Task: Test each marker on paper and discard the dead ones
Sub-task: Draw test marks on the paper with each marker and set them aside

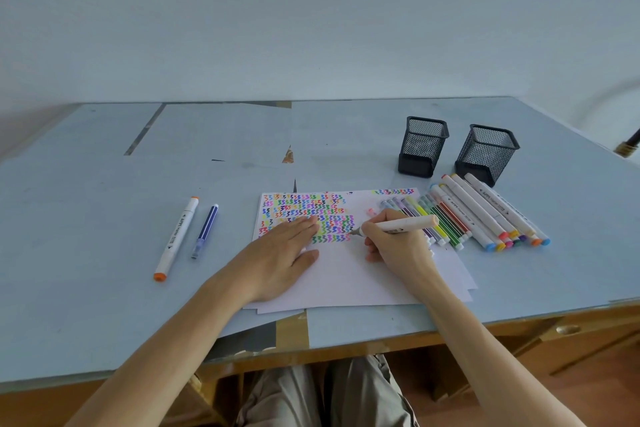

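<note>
Big pale-blue table [104,218] fills the view, surface patched w/ sheets, wood edge and a drawer front showing at the near side. Centre-front: stack of white paper [346,274], top half packed w/ rows of coloured squiggles, lower half blank.

Left hand [284,250] lies flat on the paper, fingers straight, palm down, pinning the sheet; its fingertips overlap the left end of the squiggle rows and hide some marks. Right hand [391,246] is curled round a white marker [405,224], pen-style grip, tip down on the paper just right of the lowest squiggle rows, peach end cap pointing right. That hand and marker cover the near ends of the marker row behind.

Two black mesh pen cups [422,146] and [485,152] stand upright back-right, close together but apart; can't tell what's inside.

Right of the paper: row of markers [485,215] lying side by side, touching, thick white ones furthest right, thin coloured ones overlapping the paper's right edge.

Well apart on the left: orange-capped white marker [176,237] and a thin blue pen [205,230], lying near-parallel, not touching.
</note>
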